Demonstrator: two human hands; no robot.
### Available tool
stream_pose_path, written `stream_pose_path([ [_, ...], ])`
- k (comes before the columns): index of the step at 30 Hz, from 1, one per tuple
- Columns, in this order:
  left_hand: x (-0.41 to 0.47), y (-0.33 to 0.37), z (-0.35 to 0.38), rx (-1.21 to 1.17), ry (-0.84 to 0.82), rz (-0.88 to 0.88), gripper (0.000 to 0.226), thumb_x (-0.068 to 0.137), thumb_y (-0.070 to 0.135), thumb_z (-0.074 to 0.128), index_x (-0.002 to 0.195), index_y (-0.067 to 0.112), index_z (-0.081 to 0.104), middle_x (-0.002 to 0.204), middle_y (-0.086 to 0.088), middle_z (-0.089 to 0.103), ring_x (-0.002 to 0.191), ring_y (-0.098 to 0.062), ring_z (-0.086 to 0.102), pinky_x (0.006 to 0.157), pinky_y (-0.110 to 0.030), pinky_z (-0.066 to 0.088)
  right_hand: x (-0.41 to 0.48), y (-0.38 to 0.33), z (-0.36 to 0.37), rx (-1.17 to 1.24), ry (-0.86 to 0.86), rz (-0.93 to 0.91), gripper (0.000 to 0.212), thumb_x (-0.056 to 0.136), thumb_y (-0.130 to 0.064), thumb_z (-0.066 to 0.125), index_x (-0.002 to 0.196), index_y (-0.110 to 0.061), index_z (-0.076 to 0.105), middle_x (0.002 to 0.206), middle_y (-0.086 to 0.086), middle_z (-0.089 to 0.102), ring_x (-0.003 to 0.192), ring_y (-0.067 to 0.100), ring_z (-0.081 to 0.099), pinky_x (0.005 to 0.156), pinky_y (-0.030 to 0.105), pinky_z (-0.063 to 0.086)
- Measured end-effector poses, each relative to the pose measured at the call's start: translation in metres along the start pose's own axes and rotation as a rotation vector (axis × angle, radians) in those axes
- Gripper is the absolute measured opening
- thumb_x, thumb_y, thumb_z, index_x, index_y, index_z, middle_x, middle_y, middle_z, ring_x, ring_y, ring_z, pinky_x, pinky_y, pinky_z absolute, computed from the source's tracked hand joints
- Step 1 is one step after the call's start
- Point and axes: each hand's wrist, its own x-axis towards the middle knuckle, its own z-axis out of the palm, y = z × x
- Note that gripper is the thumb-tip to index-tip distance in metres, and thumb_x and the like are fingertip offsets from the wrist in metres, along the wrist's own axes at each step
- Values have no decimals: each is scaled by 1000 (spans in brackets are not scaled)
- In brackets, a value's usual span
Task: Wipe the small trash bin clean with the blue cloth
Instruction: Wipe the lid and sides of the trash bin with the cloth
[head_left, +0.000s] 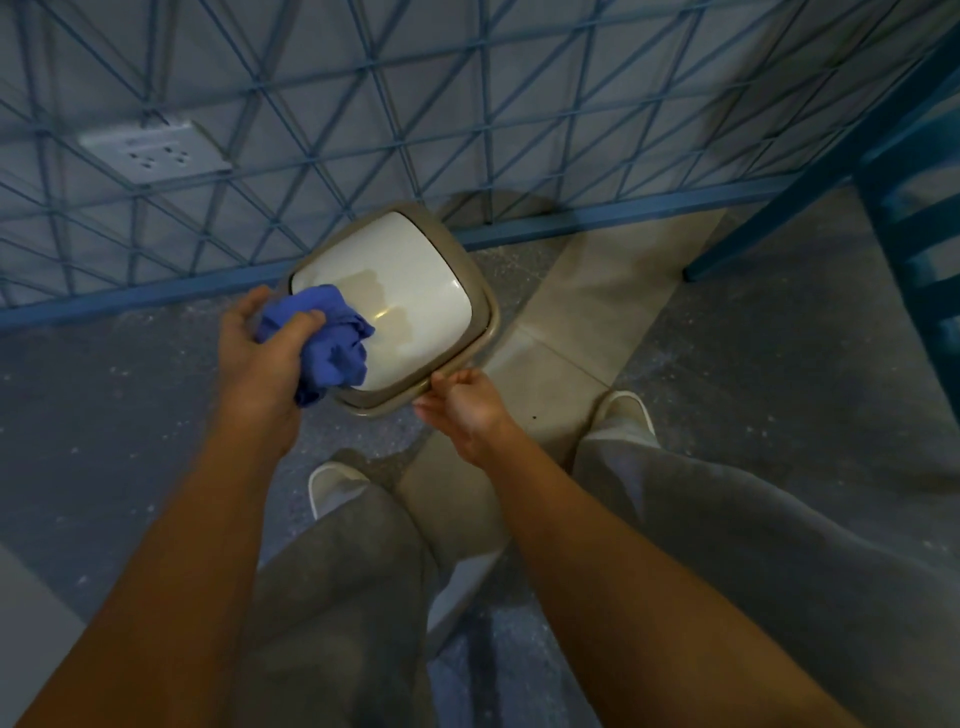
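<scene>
A small trash bin (410, 275) with a white swing lid and a beige rim stands on the floor against the wall. My left hand (260, 358) grips a crumpled blue cloth (324, 338) and presses it onto the lid's near left part. A damp streak shows on the lid to the right of the cloth. My right hand (465, 410) pinches the beige rim at the bin's near edge. The bin's body below the lid is hidden.
A wall with a blue triangular lattice (467, 130) rises behind the bin, with a white socket plate (156, 150) on it. A blue-framed piece of furniture (904, 197) stands at the right. My legs and white slippers (626, 410) are on the speckled floor.
</scene>
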Motion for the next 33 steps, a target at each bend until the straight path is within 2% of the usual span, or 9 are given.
stream_pose_path([
  [5, -19, 2, 8, 107, -92, 130, 40, 84, 5, 62, 115, 21, 44, 108, 3, 52, 84, -2, 56, 62, -8, 48, -5, 9, -2, -74, 115, -89, 18, 93, -25, 52, 78, -19, 45, 83, 6, 55, 74, 15, 55, 82, 34, 50],
  [8, -26, 3, 13, 155, -255, 185, 41, 77, 5, 69, 107, 25, 50, 97, 10, 52, 83, 2, 56, 71, -13, 49, -30, 4, -10, 4, 227, -303, 16, 93, -41, 46, 93, -25, 49, 90, -4, 54, 84, 9, 53, 78, 25, 47],
  [12, -47, 0, 36, 199, -435, 211, 36, 82, 2, 63, 108, 23, 50, 95, 11, 56, 78, 7, 59, 74, -15, 51, -58, -4, -9, 174, -97, -430, 50, 83, -52, 53, 122, -22, 45, 111, -2, 61, 96, 7, 61, 80, 24, 52],
  [17, -59, 0, 57, 127, -527, 101, 26, 89, 10, 53, 109, 26, 49, 97, 8, 57, 85, -2, 60, 76, -16, 50, -56, -13, -13, 332, -250, -365, 49, 85, -28, 60, 129, -9, 48, 117, 12, 63, 98, 15, 67, 79, 25, 56],
  [20, -46, 1, 52, 380, -518, 385, 31, 82, 27, 49, 114, 26, 51, 100, 5, 56, 96, -8, 55, 85, -16, 42, -44, -18, -29, 365, -175, -369, 46, 88, -20, 59, 129, -2, 49, 120, 19, 61, 96, 21, 65, 80, 29, 56],
  [23, -20, 9, 51, 712, -385, 675, 54, 80, 49, 45, 125, 20, 52, 125, -7, 54, 119, -23, 47, 102, -35, 37, -33, -25, -46, 245, 83, -377, 43, 89, -23, 57, 127, -3, 48, 114, 15, 60, 100, 24, 62, 83, 34, 53],
  [26, 4, 20, 61, 1040, -446, 773, 67, 80, 61, 44, 139, 31, 37, 150, -9, 29, 139, -31, 23, 113, -52, 18, -25, -34, -51, 25, 237, -438, 36, 91, -21, 54, 124, -11, 42, 108, 6, 56, 104, 24, 58, 93, 41, 48],
  [29, 21, 21, 74, 1332, -563, 826, 68, 85, 62, 44, 144, 41, 18, 159, -5, 2, 145, -33, -5, 112, -60, -5, -14, -39, -42, -275, 337, -538, 31, 91, -17, 55, 119, -7, 47, 107, 11, 58, 100, 24, 56, 92, 37, 45],
  [33, 36, 14, 79, 1458, -605, 758, 68, 84, 65, 39, 144, 46, 10, 158, -4, -9, 144, -35, -12, 108, -66, -8, 5, -50, -37, -494, 404, -524, 20, 89, -19, 55, 105, -7, 52, 104, 14, 59, 94, 24, 54, 79, 29, 40],
])
